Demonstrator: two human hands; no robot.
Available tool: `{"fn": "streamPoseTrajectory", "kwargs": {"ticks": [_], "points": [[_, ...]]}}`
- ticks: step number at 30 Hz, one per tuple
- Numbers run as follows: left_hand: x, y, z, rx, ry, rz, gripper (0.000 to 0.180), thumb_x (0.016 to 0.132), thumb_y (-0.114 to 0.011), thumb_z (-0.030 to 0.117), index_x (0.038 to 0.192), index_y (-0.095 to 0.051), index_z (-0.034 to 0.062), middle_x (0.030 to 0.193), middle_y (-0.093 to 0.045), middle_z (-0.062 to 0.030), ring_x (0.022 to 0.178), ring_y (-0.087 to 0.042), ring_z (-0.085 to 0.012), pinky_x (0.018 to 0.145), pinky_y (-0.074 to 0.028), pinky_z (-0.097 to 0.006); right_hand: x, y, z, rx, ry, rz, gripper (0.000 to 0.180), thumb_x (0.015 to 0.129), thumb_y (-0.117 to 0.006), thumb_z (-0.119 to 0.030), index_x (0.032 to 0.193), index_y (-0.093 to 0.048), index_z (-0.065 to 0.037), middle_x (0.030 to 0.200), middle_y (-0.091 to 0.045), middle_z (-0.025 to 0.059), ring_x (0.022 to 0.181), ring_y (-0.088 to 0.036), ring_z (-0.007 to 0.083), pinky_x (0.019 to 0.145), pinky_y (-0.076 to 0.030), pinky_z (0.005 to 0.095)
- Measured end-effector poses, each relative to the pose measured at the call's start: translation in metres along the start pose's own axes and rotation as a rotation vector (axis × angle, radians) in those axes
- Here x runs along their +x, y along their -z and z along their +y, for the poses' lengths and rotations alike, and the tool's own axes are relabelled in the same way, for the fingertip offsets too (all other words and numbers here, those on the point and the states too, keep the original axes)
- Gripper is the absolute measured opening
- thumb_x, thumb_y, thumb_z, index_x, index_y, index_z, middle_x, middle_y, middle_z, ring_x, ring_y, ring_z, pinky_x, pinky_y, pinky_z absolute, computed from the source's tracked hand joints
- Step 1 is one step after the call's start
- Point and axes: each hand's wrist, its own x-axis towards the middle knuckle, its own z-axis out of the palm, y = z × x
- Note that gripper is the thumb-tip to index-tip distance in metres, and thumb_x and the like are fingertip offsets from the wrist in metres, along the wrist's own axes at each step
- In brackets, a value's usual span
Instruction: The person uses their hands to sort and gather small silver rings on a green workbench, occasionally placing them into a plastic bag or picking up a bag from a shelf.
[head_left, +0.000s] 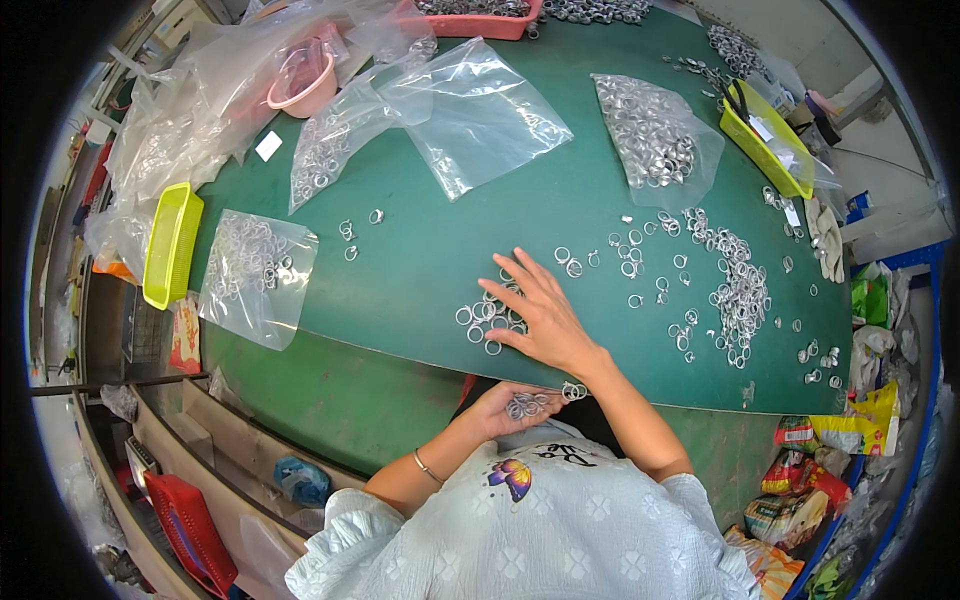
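My right hand (545, 318) reaches over the green table with its fingers spread. Under and beside those fingers lies a small pile of silver rings (484, 322), partly hidden by the hand. Just below the table's near edge, my left hand (495, 412) is palm up and cupped around a handful of silver rings (527, 404). A few more rings (573, 391) sit at the table edge, close to the left fingertips. To the right, a long heap of loose rings (738, 290) spreads across the table, with scattered ones around it.
Clear bags of rings lie at left (250, 262) and far right (655, 140); a flat clear bag (480, 115) is at the back. Yellow baskets (172, 245) stand at both sides. A pink bowl (305, 88) and a red tray (480, 25) stand farther back.
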Motion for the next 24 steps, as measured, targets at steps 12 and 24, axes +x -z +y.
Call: {"fn": "streamPoseTrajectory", "kwargs": {"ticks": [12,24], "points": [[0.012,-0.063,-0.005,0.024,0.073,-0.165,0.066,0.098,-0.041,0.048,0.138,-0.04,-0.0042,0.137,-0.046,-0.0273,0.128,-0.044,-0.0449,0.111,-0.033,-0.053,-0.042,0.029,-0.001,0.101,-0.128,-0.009,0.051,0.078,-0.074,-0.015,0.126,-0.058,-0.007,0.138,-0.049,0.0126,0.134,-0.04,0.0331,0.108,-0.033,0.0471],[0.012,-0.006,-0.014,-0.141,0.012,0.016,0.034,0.097,-0.046,0.028,0.111,-0.057,-0.0014,0.104,-0.065,-0.0184,0.083,-0.064,-0.0239,0.063,-0.053,-0.036,-0.138,0.004,-0.021,0.361,0.026,0.089,0.047,0.075,-0.074,-0.008,0.119,-0.061,0.0,0.13,-0.055,0.0153,0.125,-0.05,0.0367,0.102,-0.042,0.0486]]}}
